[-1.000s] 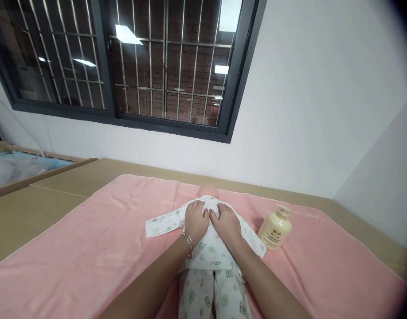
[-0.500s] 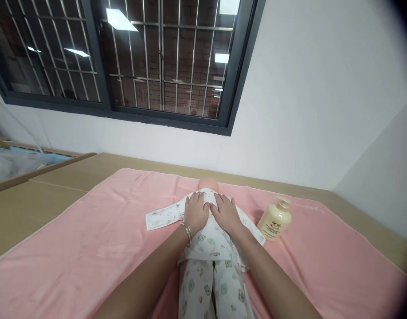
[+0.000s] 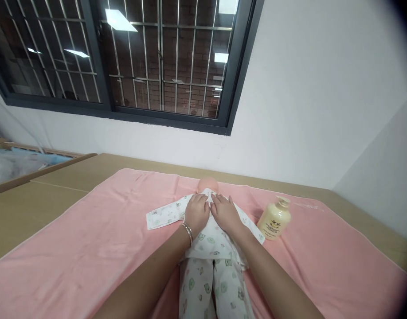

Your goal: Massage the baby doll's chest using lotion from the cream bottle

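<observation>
A baby doll (image 3: 208,185) in a white pyjama top (image 3: 212,241) and matching trousers (image 3: 197,288) lies in front of me, its smooth head at the far end. The cloth is printed with small green and brown animals. My left hand (image 3: 197,212) rests on the left side of the doll's upper chest, fingers laid out over the top, with bangles at the wrist. Beside it, my right hand (image 3: 226,213) lies on the right side of the chest, fingers also extended. Both thumbs almost meet at the middle. Neither hand grips anything. The hands hide part of the chest.
Under the doll spreads a pink blanket (image 3: 100,235) on a tan surface (image 3: 57,186). A pale yellow pump bottle (image 3: 274,220) stands right of the doll, near its sleeve end. Behind are a white wall (image 3: 299,97) and a barred window (image 3: 163,66).
The fingertips of both hands have turned slightly inward, toward the middle of the doll's chest near the collar. The doll and the bottle have stayed in place.
</observation>
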The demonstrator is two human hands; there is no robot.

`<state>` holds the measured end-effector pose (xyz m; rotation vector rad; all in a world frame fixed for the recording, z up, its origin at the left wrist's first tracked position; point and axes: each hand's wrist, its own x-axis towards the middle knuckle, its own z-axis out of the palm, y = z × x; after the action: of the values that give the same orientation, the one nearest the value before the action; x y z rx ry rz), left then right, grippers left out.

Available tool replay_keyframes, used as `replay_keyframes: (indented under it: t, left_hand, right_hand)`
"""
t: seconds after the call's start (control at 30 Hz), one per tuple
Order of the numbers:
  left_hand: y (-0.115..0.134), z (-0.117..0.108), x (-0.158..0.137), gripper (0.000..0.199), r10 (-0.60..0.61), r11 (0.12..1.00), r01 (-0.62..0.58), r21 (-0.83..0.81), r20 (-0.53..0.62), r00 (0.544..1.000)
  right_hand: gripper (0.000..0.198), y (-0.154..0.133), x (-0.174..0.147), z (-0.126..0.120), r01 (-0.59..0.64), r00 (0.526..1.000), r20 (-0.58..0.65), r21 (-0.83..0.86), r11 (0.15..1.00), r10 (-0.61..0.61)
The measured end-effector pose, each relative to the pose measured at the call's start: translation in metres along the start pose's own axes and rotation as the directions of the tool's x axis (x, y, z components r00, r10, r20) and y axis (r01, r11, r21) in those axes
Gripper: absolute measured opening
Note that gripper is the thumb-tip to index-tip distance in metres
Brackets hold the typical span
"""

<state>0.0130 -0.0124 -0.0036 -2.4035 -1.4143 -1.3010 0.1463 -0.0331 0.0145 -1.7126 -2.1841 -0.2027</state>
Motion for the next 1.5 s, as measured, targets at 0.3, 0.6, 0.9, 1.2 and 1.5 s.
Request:
replay_keyframes:
  t: [0.3,0.6,0.9,1.2,1.5]
  left_hand:
    - [0.004,0.0,-0.002,0.024,-0.177,0.982,0.178,0.057,-0.023,0.984]
    - [-0.004,0.003,0.0,0.038,-0.08,0.996,0.083,-0.028,0.113,0.99]
    - [0.003,-0.004,-0.005,0.031,-0.093,0.995,0.093,-0.019,-0.003,0.996]
    - [-0.003,0.005,-0.001,0.041,-0.16,0.987,0.157,0.042,0.059,0.985]
    - [-0.002,0.001,-0.003,0.043,-0.09,0.996,0.091,-0.025,0.064,0.994]
  right_hand:
    - [0.039,-0.013,-0.006,-0.005,-0.154,0.988,-0.033,-0.012,0.988,0.153]
    - [0.049,0.021,0.004,0.014,0.01,1.0,-0.007,0.123,0.992,-0.009]
    - [0.037,-0.017,-0.01,-0.01,-0.119,0.993,-0.022,-0.047,0.992,0.119]
    - [0.051,0.011,0.001,0.012,-0.103,0.995,-0.011,0.072,0.992,0.104]
    - [0.041,-0.006,-0.004,0.002,-0.075,0.995,-0.067,0.052,0.996,0.078]
